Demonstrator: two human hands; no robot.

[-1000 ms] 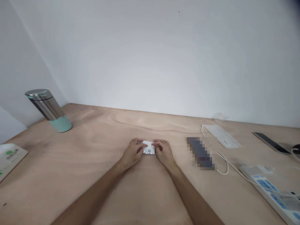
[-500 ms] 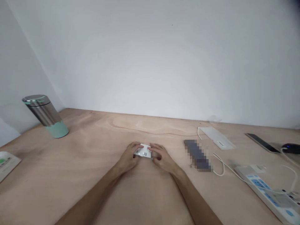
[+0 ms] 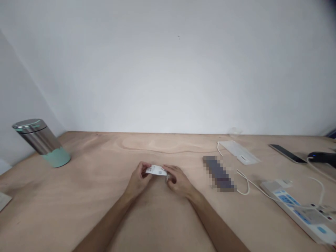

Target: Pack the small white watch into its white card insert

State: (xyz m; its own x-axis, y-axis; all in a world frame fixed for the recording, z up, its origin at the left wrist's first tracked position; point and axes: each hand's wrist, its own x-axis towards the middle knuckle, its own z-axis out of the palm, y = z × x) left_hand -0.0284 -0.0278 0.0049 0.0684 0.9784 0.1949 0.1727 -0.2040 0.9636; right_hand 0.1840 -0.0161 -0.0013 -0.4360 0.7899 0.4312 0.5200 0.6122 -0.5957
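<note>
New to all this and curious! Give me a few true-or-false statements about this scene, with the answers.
1. The left hand and right hand both hold a small white printed slip. True.
2. The steel and mint-green tumbler stands at the right end of the wooden table. False: it stands at the left end.
3. A white power strip lies on the right side of the table. True.
4. The left hand holds a smartphone. False: the smartphone lies on the table, far to the right.

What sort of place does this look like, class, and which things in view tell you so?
Probably an indoor work desk: a plywood tabletop, a power strip with white cables, and a smartphone.
</note>
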